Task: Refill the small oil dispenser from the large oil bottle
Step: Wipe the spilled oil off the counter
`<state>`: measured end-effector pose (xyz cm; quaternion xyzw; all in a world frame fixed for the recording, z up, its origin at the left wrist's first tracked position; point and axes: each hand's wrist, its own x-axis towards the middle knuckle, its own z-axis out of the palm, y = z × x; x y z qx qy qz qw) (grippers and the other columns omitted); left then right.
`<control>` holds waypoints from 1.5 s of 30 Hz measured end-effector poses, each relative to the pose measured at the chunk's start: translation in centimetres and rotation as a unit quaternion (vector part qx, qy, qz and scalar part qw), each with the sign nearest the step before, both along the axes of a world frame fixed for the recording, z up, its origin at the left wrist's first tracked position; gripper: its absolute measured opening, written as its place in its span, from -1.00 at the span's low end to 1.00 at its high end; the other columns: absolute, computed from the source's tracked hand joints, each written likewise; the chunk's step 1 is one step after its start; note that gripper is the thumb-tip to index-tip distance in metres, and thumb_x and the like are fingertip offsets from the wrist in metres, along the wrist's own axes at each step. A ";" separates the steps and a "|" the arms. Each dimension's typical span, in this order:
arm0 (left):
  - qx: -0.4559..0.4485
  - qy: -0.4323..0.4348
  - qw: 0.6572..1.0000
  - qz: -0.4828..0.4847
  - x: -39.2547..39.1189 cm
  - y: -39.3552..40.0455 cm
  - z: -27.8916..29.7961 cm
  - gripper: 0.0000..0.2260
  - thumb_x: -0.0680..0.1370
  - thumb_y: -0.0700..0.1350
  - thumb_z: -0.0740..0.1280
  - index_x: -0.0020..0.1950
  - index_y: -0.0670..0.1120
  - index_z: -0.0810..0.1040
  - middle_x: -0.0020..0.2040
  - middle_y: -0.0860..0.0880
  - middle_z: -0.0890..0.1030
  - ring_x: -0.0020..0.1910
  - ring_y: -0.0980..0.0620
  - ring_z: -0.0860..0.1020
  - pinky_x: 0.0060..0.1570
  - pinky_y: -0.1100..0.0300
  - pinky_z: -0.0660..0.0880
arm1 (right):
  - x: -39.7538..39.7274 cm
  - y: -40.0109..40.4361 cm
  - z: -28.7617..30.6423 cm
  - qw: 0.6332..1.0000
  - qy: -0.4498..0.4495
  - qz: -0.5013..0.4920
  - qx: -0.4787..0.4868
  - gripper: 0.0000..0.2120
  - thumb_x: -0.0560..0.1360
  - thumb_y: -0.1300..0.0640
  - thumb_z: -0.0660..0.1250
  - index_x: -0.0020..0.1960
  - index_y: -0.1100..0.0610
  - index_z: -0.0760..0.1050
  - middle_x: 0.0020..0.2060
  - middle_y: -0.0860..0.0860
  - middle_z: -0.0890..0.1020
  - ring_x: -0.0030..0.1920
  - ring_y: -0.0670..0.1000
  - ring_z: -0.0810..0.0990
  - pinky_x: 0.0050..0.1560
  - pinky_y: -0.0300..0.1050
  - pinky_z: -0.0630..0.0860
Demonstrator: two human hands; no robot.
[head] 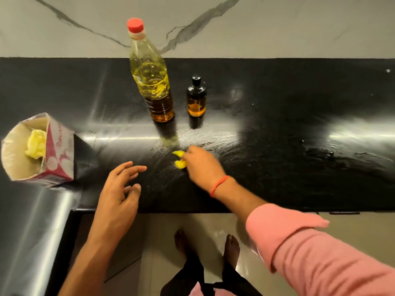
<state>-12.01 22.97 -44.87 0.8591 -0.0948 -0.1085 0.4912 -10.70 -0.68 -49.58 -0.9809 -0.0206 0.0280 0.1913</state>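
Large oil bottle [152,77] stood upright and capped on black counter [299,167], small oil dispenser [196,97] capped just beside it, yellow cloth [179,159] pinched against counter by right hand [203,165], left hand [119,189] held spread, nothing gripped, carton [62,154] positioned at left.

Large oil bottle [151,77] left of dispenser [196,97] (just beside), carton [40,150] far left

We see a glossy black stone counter [299,99] streaked with glare, a grey-veined white marble wall [277,24] behind, pale glossy floor tiles [162,242] below.
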 end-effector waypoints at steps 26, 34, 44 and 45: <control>0.012 -0.011 0.999 -0.035 -1.5 -4.1 -0.1 -0.49 0.61 -0.38 0.28 0.22 0.26 0.57 0.41 0.15 0.42 0.32 0.12 0.53 0.14 0.30 0.53 | -2.9 2.2 0.8 0.996 0.022 0.075 0.033 -0.83 0.53 0.27 0.31 0.11 0.23 0.57 0.02 0.20 0.52 0.05 0.27 0.55 -0.14 0.11 0.54; 0.022 0.012 0.999 -0.024 -2.3 -3.2 0.0 -0.39 0.62 -0.36 0.29 0.13 0.45 0.56 0.43 0.17 0.42 0.34 0.09 0.53 0.27 0.01 0.47 | -0.5 -17.4 0.7 0.982 0.010 -0.169 -0.083 -0.78 0.56 0.16 0.32 0.15 0.15 0.65 0.03 0.19 0.61 0.08 0.28 0.61 0.07 0.06 0.53; 0.004 0.007 1.000 -0.016 -2.3 -4.0 -0.5 -0.52 0.62 -0.38 0.28 0.20 0.24 0.57 0.43 0.13 0.42 0.35 0.06 0.53 0.25 0.11 0.45 | -15.0 -23.5 -1.1 0.934 -0.030 -0.354 -0.037 -0.80 0.38 0.38 0.40 -0.07 0.17 0.68 -0.15 0.20 0.64 -0.14 0.29 0.65 -0.07 0.09 0.59; 0.005 0.008 1.000 -0.017 -2.2 -4.3 -0.5 -0.52 0.62 -0.37 0.28 0.20 0.24 0.57 0.42 0.13 0.42 0.35 0.06 0.53 0.25 0.11 0.45 | -15.7 -20.9 -1.4 0.944 -0.053 -0.326 -0.007 -0.80 0.37 0.38 0.38 -0.09 0.16 0.67 -0.16 0.16 0.65 -0.15 0.25 0.65 -0.07 0.06 0.60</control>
